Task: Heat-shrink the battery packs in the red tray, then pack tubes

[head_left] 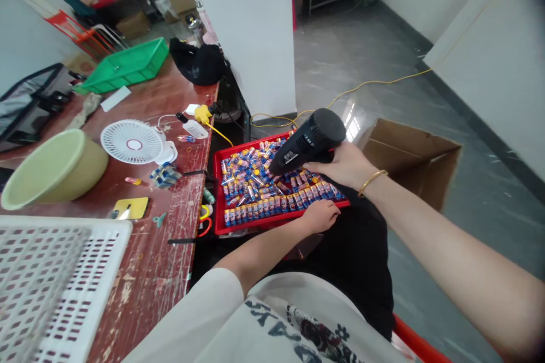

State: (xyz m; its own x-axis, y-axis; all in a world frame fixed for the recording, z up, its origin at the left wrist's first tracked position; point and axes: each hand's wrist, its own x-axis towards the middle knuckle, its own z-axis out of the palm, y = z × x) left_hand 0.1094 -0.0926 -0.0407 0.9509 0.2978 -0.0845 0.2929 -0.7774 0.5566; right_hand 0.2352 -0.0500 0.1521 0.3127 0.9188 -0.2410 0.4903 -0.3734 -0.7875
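one heat gun [307, 140], one red tray [218, 193], two hands.

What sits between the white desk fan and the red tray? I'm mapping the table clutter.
In the head view, between the white fan and the red tray lies a small bundle of blue-wrapped tubes on the wooden table.

On your left runs the worn red-brown bench [145, 272]. Near you on it sits a white slotted crate [63, 278], with a pale green bowl [55, 167] beyond it and a small white fan [133, 142] lying face up next to the bowl. A yellow phone [130, 208] lies between fan and crate. At the far end you have a green tray [128, 65] and a black bag [198, 62]. An open cardboard box [411, 153] stands on the floor to your right.
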